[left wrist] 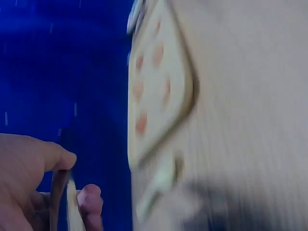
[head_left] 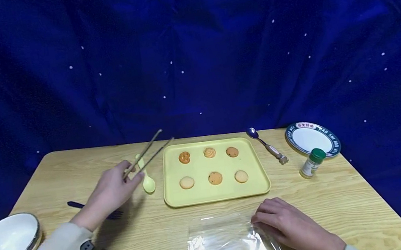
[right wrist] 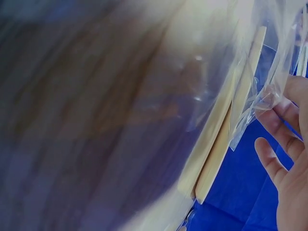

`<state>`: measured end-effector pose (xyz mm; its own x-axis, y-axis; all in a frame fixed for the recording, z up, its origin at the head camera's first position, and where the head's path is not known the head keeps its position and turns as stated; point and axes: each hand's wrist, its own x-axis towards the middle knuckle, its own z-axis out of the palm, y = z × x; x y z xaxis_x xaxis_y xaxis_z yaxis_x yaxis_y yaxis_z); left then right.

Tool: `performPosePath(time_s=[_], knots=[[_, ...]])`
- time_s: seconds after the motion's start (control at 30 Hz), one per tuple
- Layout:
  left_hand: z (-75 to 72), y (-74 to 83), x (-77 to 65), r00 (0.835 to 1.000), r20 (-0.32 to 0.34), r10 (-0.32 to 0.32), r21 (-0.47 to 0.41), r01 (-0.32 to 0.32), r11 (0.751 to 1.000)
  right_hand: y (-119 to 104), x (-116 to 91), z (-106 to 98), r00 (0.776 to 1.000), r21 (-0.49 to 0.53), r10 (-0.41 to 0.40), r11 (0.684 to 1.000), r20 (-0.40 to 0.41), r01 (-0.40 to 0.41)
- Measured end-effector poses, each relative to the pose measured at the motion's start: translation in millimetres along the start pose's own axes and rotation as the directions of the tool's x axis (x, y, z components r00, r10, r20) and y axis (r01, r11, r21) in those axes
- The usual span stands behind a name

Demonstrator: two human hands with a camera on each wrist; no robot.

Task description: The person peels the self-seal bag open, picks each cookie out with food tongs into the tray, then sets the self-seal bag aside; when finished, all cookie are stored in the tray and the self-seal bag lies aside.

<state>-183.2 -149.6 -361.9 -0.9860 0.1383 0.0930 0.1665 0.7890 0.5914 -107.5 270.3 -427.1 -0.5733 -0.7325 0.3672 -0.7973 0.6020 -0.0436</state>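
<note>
My left hand (head_left: pixel 111 186) grips a pair of thin wooden tongs (head_left: pixel 146 149), held up left of the yellow tray (head_left: pixel 202 195) with the two tips spread apart. On the tray lie two rows of cookies, among them a pretzel-shaped one (head_left: pixel 184 157), a swirled one (head_left: pixel 209 152) and a pale round one (head_left: pixel 187 182). At the front, my right hand (head_left: pixel 289 225) pinches the edge of a clear plastic bag (head_left: pixel 221 241) lying flat. In the right wrist view, thumb and fingertips (right wrist: pixel 269 108) meet on the crinkled plastic.
A pale green spoon (head_left: pixel 149 184) and a dark fork (head_left: pixel 76 205) lie near the left arm. A white bowl (head_left: pixel 5 242) stands far left. To the tray's right are a metal spoon (head_left: pixel 271 149), a green-capped jar (head_left: pixel 311 165) and a blue-rimmed plate (head_left: pixel 310 139). Blue cloth (head_left: pixel 191 58) hangs behind.
</note>
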Motion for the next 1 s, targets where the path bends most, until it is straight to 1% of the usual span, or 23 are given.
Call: performPosePath(time_s=[0.1, 0.2, 0.3, 0.37, 0.47, 0.53, 0.63, 0.7, 0.77, 0.87, 1.0], knots=[[-15.8, -30.5, 7.2, 0.996, -0.067, -0.054, 0.027, 0.056, 0.998, -0.2, -0.7, -0.3, 1.000, 0.012, 0.006, 1.000, 0.005, -0.006], [-24.4, -55.3, 16.6, 0.987, -0.122, -0.107, 0.041, 0.113, 0.993, -0.5, -0.9, -0.7, 1.000, 0.019, 0.011, 1.000, 0.014, -0.011], [-28.1, -72.1, 27.5, 0.982, -0.136, -0.134, 0.055, 0.142, 0.988, -0.2, -0.5, -1.5, 1.000, 0.008, 0.008, 1.000, 0.011, -0.008], [-29.0, -79.5, 34.1, 0.984, -0.112, -0.139, 0.087, 0.149, 0.985, -0.2, -0.3, -2.6, 1.000, -0.008, 0.017, 1.000, 0.015, -0.017], [-28.4, -85.8, 42.2, 0.988, -0.028, -0.154, 0.137, 0.156, 0.978, -0.4, -0.9, -4.0, 1.000, -0.019, 0.019, 1.000, 0.015, -0.019], [-26.0, -87.0, 46.9, 0.984, 0.021, -0.178, 0.165, 0.172, 0.971, -0.8, -1.7, -4.4, 1.000, -0.021, 0.023, 1.000, 0.018, -0.023], [-21.1, -87.9, 53.1, 0.972, 0.072, -0.225, 0.210, 0.206, 0.956, -1.6, -3.0, -4.3, 1.000, -0.018, 0.016, 1.000, 0.016, -0.015], [-18.2, -88.8, 55.7, 0.961, 0.095, -0.260, 0.235, 0.232, 0.944, -1.9, -3.8, -4.1, 1.000, -0.018, 0.012, 1.000, 0.015, -0.012], [-16.1, -91.3, 56.7, 0.955, 0.105, -0.276, 0.269, 0.240, 0.933, -2.0, -4.4, -3.9, 1.000, -0.017, 0.012, 1.000, 0.015, -0.011], [-15.0, -95.3, 56.4, 0.952, 0.111, -0.287, 0.293, 0.245, 0.924, -1.8, -5.8, -3.9, 1.000, -0.019, 0.018, 1.000, 0.019, -0.018], [-15.1, -99.8, 55.3, 0.951, 0.111, -0.288, 0.311, 0.242, 0.919, -1.2, -7.8, -4.4, 1.000, -0.018, 0.019, 1.000, 0.020, -0.019]])
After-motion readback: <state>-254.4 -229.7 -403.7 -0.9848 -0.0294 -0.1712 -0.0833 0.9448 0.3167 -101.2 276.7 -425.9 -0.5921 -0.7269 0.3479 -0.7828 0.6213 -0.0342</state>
